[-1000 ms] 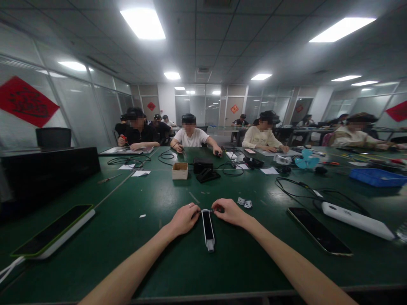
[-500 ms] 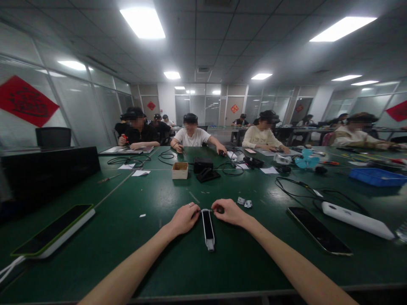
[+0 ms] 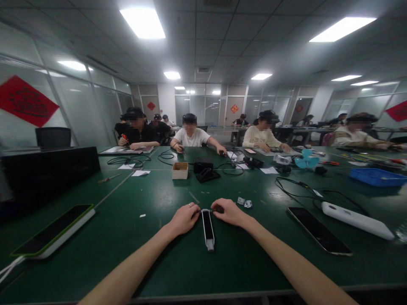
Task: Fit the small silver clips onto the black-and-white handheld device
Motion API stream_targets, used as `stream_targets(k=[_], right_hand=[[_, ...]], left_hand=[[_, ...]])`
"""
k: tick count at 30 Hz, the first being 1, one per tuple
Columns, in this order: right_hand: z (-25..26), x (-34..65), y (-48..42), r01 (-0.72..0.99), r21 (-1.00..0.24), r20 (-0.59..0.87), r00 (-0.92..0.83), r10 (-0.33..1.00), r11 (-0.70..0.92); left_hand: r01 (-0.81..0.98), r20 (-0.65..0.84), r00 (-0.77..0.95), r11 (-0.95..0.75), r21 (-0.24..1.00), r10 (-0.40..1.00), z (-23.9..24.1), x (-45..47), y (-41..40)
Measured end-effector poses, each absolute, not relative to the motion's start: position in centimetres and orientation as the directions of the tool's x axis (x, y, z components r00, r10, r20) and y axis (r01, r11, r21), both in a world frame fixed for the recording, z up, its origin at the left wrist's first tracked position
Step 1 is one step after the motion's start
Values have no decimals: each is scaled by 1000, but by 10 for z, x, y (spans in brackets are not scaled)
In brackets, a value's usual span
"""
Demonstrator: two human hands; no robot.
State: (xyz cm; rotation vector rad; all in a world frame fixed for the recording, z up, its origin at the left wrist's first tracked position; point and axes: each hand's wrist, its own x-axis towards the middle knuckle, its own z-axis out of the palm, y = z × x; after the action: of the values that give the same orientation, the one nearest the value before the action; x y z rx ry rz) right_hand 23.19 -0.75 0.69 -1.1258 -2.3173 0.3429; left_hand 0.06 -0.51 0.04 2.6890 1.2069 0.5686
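Note:
A slim device [image 3: 208, 226] with a white frame, a black face and a grey tip lies on the green table, its tip pointing towards me. At the left of its far end is my left hand [image 3: 185, 218], a ring on one finger, the fingers closed together. My right hand [image 3: 229, 212] is on the other side of that end, fingers bent into a pinch, with a small dark patch between them. Whatever either set of fingertips grips is too small to make out. Past my right hand lie several small grey-white pieces [image 3: 244, 202].
To the left, a green-edged phone [image 3: 57, 228] rests on a white block. A dark phone [image 3: 318, 228], a white power bank-like object [image 3: 356, 220] and black cables [image 3: 299, 182] lie right. Farther off are a small box [image 3: 179, 170], a blue tray [image 3: 378, 177] and seated co-workers.
My hands and the slim device stay practically in place. Across the table, the hands of the co-worker in the cream top have shifted slightly.

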Motion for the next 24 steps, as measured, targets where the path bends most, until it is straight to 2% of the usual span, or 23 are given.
stream_targets(k=[14, 24], right_hand=[[8, 231, -9, 655, -461, 308, -514, 800, 598], [9, 228, -11, 645, -454, 336, -515, 788, 615]], left_hand=[[693, 262, 597, -652, 307, 758, 4, 1, -7], [692, 277, 599, -660, 292, 751, 0, 1, -5]])
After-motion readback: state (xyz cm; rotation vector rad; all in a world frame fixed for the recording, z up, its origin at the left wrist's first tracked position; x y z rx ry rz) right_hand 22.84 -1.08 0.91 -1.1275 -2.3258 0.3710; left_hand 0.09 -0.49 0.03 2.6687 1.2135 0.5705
